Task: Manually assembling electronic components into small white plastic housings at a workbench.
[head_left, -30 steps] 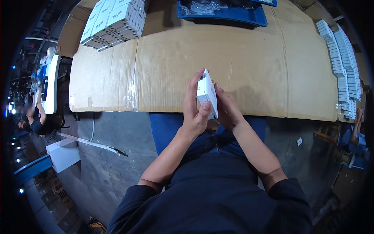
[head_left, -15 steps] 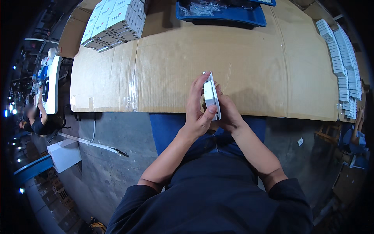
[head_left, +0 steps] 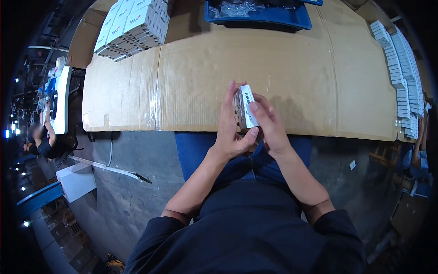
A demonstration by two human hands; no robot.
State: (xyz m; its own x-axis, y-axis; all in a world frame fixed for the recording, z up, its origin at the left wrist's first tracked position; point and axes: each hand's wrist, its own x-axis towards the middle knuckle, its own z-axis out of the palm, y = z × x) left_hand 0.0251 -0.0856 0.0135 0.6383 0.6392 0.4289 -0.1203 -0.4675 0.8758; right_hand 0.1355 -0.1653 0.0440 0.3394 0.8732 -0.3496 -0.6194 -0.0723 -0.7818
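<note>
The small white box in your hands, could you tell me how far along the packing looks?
Done, it seems: finished white boxes stacked far left on the cardboard-covered table. In hand: one small white box held between left hand and right hand. Left, likely: the row of flat white cartons and parts in the blue tray.

The small white cardboard box (head_left: pixel 246 107) is partly hidden by the left hand (head_left: pixel 230 130) and right hand (head_left: pixel 269 123); the blue plastic tray (head_left: pixel 260 13) is cut off by the top edge; its clear contents are too small to tell.
</note>
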